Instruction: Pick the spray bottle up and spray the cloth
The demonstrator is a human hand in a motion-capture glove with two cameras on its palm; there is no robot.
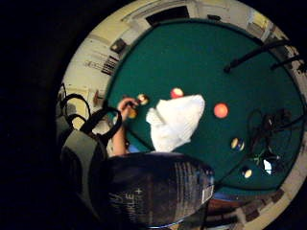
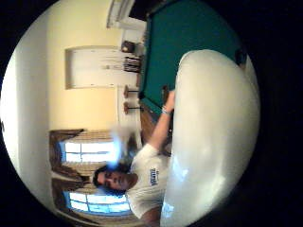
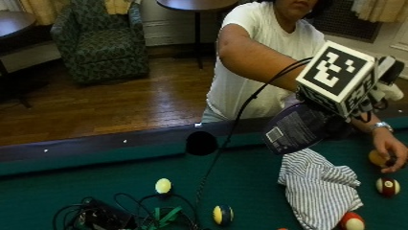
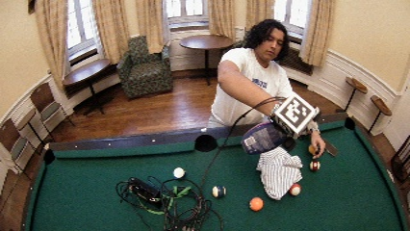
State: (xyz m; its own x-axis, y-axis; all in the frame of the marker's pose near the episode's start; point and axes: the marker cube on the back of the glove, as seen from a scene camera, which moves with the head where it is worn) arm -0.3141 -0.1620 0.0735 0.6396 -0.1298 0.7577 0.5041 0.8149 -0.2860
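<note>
A: Closest to you, what lies around the cloth (image 3: 322, 189)?

B: Well off to one side of it, a tangle of cables (image 3: 121, 215). A yellow ball (image 3: 163, 185) and a striped blue ball (image 3: 221, 214) sit between cables and cloth. The cloth, white with thin stripes, is crumpled on the green counter (image 3: 96, 187), with a red-striped ball (image 3: 352, 221) touching its near edge.

A: And the spray bottle (image 3: 296, 127)?

B: Your right hand (image 3: 347, 112) holds it in the air just above the cloth, tilted, fingers wrapped around the dark body.

A: Beyond the cloth?

B: Your bare hand (image 3: 390, 148) rests on the counter past it, fingertips on an orange ball (image 3: 377, 158); a maroon-striped ball (image 3: 388, 186) lies just beside.
</note>
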